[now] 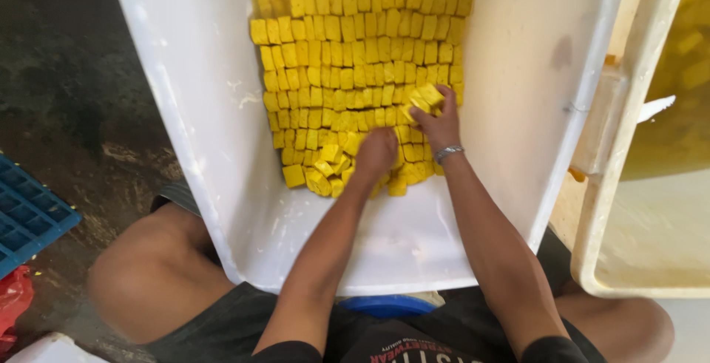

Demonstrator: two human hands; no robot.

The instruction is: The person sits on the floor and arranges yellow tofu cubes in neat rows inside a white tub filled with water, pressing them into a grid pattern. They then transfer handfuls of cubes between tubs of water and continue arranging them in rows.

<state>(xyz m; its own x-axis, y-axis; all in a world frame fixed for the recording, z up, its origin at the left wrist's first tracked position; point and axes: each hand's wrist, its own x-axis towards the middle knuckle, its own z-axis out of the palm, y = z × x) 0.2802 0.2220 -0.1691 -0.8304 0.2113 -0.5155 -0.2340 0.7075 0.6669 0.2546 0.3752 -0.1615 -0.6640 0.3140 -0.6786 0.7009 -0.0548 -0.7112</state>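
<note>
A big white tub (200, 134) in front of me holds several rows of small yellow blocks (355, 45), packed side by side. Near its front, loose yellow blocks (322, 174) lie in a jumble. My left hand (376, 152) is pressed down into this loose heap, fingers curled among the blocks. My right hand (438, 120), with a bracelet at the wrist, grips a couple of yellow blocks (427, 97) at the right end of the rows.
A second pale tub (629, 185) with yellowish liquid stands to the right. A blue crate (29, 215) and a red bag (13, 296) lie on the dark floor at left. My knees flank the tub; a blue seat (384, 305) shows below it.
</note>
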